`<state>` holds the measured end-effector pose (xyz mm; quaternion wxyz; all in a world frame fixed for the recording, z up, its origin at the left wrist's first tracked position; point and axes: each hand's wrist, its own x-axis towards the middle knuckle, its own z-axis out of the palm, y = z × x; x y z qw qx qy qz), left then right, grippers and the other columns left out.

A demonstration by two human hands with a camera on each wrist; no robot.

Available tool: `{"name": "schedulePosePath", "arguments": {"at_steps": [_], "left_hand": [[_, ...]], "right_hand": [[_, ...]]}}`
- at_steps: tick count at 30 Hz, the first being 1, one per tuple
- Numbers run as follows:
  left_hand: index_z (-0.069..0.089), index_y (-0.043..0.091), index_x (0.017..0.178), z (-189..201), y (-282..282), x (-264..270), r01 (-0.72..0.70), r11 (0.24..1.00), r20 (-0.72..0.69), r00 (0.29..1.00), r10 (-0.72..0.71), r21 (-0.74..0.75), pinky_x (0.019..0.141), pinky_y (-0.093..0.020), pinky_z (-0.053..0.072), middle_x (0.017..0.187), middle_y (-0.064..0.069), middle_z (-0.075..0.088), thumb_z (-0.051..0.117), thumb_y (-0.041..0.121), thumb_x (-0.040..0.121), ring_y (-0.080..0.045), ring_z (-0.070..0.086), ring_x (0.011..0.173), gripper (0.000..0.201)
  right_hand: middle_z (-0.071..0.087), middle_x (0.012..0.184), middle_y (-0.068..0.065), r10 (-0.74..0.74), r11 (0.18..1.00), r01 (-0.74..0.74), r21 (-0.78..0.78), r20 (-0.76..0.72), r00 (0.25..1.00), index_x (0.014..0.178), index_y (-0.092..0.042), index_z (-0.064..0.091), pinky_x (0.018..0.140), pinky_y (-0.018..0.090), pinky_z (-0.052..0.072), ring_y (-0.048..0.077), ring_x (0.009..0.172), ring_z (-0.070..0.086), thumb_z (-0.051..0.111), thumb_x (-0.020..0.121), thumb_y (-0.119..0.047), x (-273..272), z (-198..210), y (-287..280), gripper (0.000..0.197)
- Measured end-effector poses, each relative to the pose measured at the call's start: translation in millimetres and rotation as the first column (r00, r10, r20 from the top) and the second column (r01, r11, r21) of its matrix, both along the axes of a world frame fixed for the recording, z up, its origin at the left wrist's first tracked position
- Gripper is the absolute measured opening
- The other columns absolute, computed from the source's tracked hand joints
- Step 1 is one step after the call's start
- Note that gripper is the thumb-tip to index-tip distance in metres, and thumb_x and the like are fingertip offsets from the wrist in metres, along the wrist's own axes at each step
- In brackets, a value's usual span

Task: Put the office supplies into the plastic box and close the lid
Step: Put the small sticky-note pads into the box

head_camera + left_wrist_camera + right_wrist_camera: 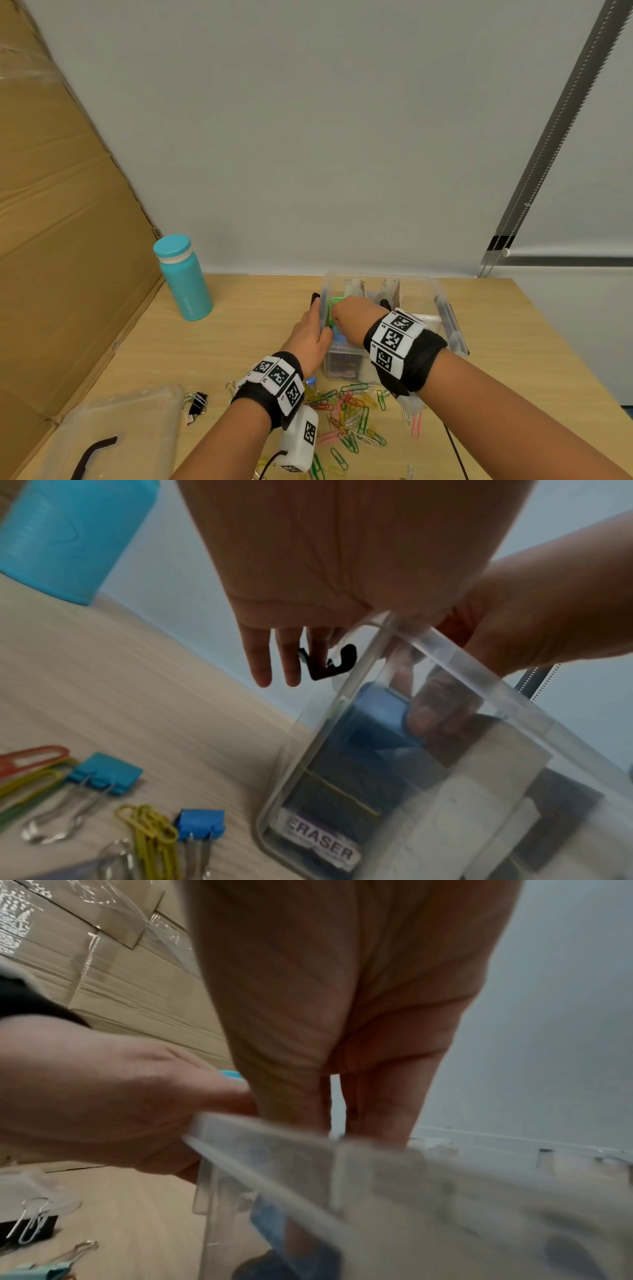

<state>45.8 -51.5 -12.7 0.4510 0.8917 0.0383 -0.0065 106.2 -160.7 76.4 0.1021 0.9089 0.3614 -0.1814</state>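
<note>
Nearest, by the desk's (212,346) front-left corner, lies the clear lid (113,431) with its black latch, flat and untouched. It looks thin and springy, so I would lift it by its long edges. Toward the middle of the front edge sprawl the paper clips (349,421), light, slippery wire that is best pinched in bunches or scooped. The binder clips (196,401) beside the lid are stiff and easy to take by their wire loops. Further back, mid-desk, stands the box (445,308), rigid but light enough to slide. The left hand (310,337) steadies it, fingers straight along the outside of the left wall, thumb apparently over the rim. The right hand (354,313) reaches inside with fingers bent on a green thing (334,305), perhaps a large clip. An eraser (320,849) already lies at the bottom.
</note>
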Motion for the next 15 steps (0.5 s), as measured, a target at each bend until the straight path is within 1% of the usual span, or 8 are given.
{"name": "schedulePosePath", "arguments": {"at_steps": [3, 5, 6, 8, 9, 11, 13, 15], "left_hand": [[-0.001, 0.025, 0.152, -1, 1, 1, 0.000, 1.000, -0.002, 1.000, 0.000, 0.009, 0.119, -0.040, 0.021, 0.160, -0.001, 0.011, 0.035, 0.034, 0.091, -0.016, 0.020, 0.144, 0.071], [0.000, 0.026, 0.151, -1, 1, 1, 0.005, 1.000, -0.006, 1.000, -0.005, 0.016, 0.119, -0.041, 0.022, 0.160, -0.001, 0.013, 0.035, 0.035, 0.091, -0.016, 0.021, 0.144, 0.070], [-0.001, 0.026, 0.152, 0, 1, 0, 0.007, 1.000, -0.012, 1.000, -0.007, 0.020, 0.119, -0.040, 0.022, 0.160, -0.001, 0.013, 0.035, 0.035, 0.092, -0.016, 0.021, 0.144, 0.070], [-0.001, 0.023, 0.152, 0, 1, 1, 0.006, 1.000, -0.022, 1.000, -0.005, 0.026, 0.119, -0.040, 0.022, 0.159, -0.002, 0.013, 0.035, 0.034, 0.093, -0.017, 0.021, 0.144, 0.070], [0.000, 0.024, 0.152, 1, 1, 1, 0.004, 1.000, -0.021, 1.000, -0.003, 0.027, 0.119, -0.040, 0.023, 0.159, -0.003, 0.014, 0.034, 0.037, 0.092, -0.017, 0.023, 0.143, 0.070], [0.003, 0.025, 0.152, 5, 1, -2, 0.000, 0.999, -0.007, 1.000, 0.000, 0.039, 0.118, -0.039, 0.024, 0.158, -0.003, 0.018, 0.031, 0.045, 0.094, -0.016, 0.026, 0.142, 0.068], [0.008, 0.022, 0.152, 10, 2, -13, -0.031, 0.999, 0.024, 0.999, 0.030, 0.032, 0.117, -0.029, 0.019, 0.155, 0.000, 0.020, 0.027, 0.047, 0.098, -0.014, 0.024, 0.141, 0.062], [0.013, 0.020, 0.151, 11, 9, -28, -0.104, 0.995, 0.030, 0.994, 0.104, 0.001, 0.111, -0.023, 0.018, 0.154, 0.001, 0.020, 0.026, 0.042, 0.100, -0.014, 0.023, 0.141, 0.057]], "right_hand": [[0.040, 0.064, 0.002, -0.033, 0.999, 0.033, -0.041, -0.003, 0.999, 0.082, -0.002, 0.058, 0.074, 0.028, 0.041, 0.021, 0.080, 0.050, 0.057, 0.092, -0.009, 2, -6, 3, 0.012], [0.040, 0.063, 0.002, -0.045, 0.998, 0.045, -0.033, 0.006, 0.999, 0.091, 0.000, 0.062, 0.073, 0.027, 0.040, 0.020, 0.068, 0.050, 0.056, 0.093, -0.011, 2, -7, 5, 0.013], [0.042, 0.065, 0.003, -0.044, 0.999, 0.044, -0.026, -0.002, 0.999, 0.086, 0.000, 0.061, 0.073, 0.028, 0.040, 0.019, 0.061, 0.048, 0.056, 0.093, -0.011, 2, -4, 5, 0.013], [0.056, 0.078, 0.006, -0.046, 0.999, 0.046, 0.006, -0.032, 0.998, 0.082, -0.002, 0.059, 0.077, 0.030, 0.044, 0.018, 0.066, 0.053, 0.056, 0.092, -0.005, -1, 0, 1, 0.011], [0.062, 0.092, 0.009, -0.052, 0.997, 0.056, 0.058, -0.053, 0.997, 0.092, -0.001, 0.063, 0.082, 0.030, 0.046, 0.021, 0.077, 0.058, 0.055, 0.091, -0.002, -2, 2, -4, 0.008], [0.062, 0.106, 0.009, -0.069, 0.969, 0.077, 0.233, -0.041, 0.997, 0.107, -0.005, 0.063, 0.084, 0.030, 0.047, 0.022, 0.089, 0.058, 0.052, 0.089, 0.004, -9, 3, -21, 0.023], [0.061, 0.101, 0.003, -0.085, 0.873, 0.059, 0.485, 0.032, 0.996, 0.100, -0.014, 0.064, 0.081, 0.029, 0.048, 0.022, 0.090, 0.059, 0.050, 0.089, 0.001, -19, -1, -46, 0.024], [0.059, 0.097, -0.003, -0.132, 0.732, 0.053, 0.679, 0.065, 0.989, 0.098, -0.018, 0.064, 0.079, 0.025, 0.048, 0.015, 0.087, 0.057, 0.049, 0.093, -0.007, -30, -10, -74, 0.019]]}}
